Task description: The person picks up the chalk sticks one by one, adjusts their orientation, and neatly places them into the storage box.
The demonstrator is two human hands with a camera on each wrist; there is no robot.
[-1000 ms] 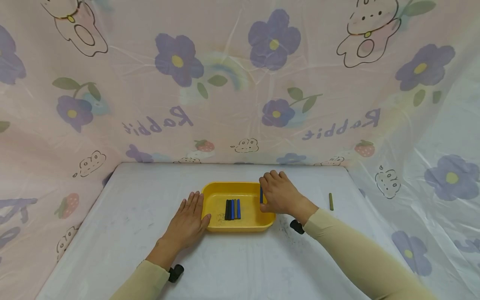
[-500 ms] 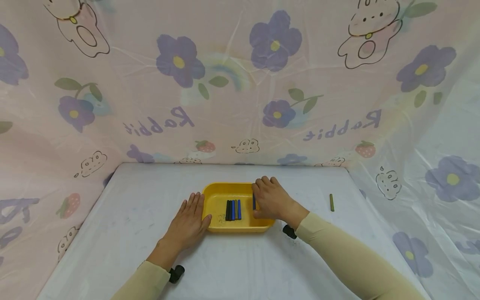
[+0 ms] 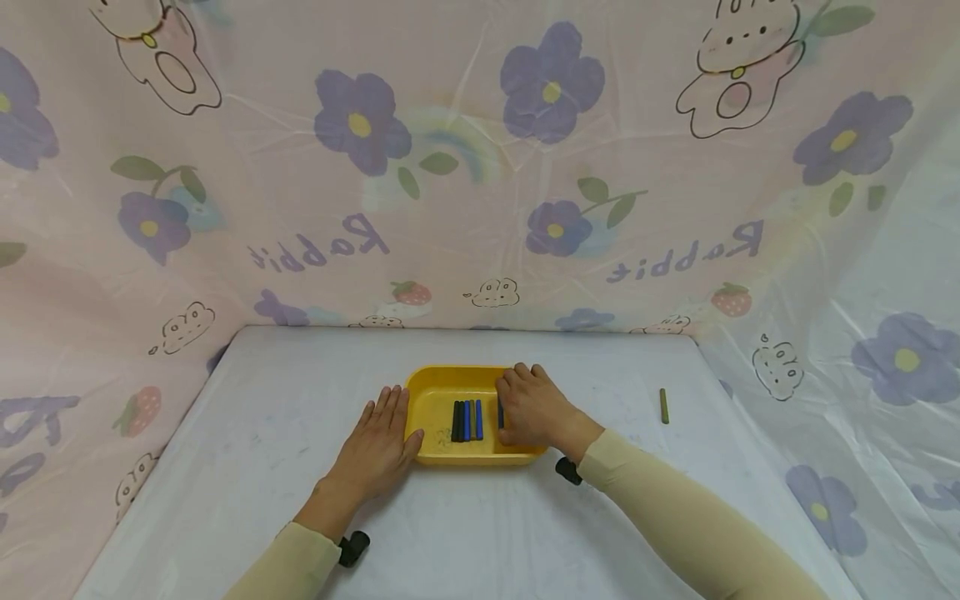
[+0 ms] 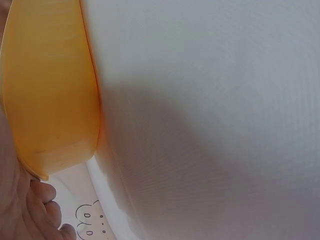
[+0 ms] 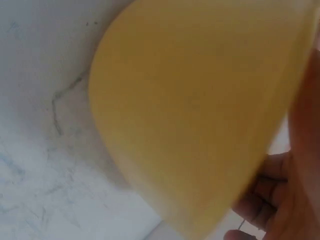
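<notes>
A white table (image 3: 480, 533) is seen, with a yellow tray (image 3: 450, 379) at its middle; the left hand (image 3: 375, 446) is laid flat, fingers straight, against the tray's 9 o'clock wall; the right hand (image 3: 532, 412) is lowered into the 3 o'clock end, a blue stick (image 3: 501, 412) pinched in its curled fingers, long axis running 12 to 6; the row of sticks (image 3: 466, 420), parallel, lies just at 9 o'clock of it; a green stick (image 3: 663, 405) lies well apart at 3 o'clock.

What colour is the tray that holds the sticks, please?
The tray is yellow; the head view shows it best.
</notes>
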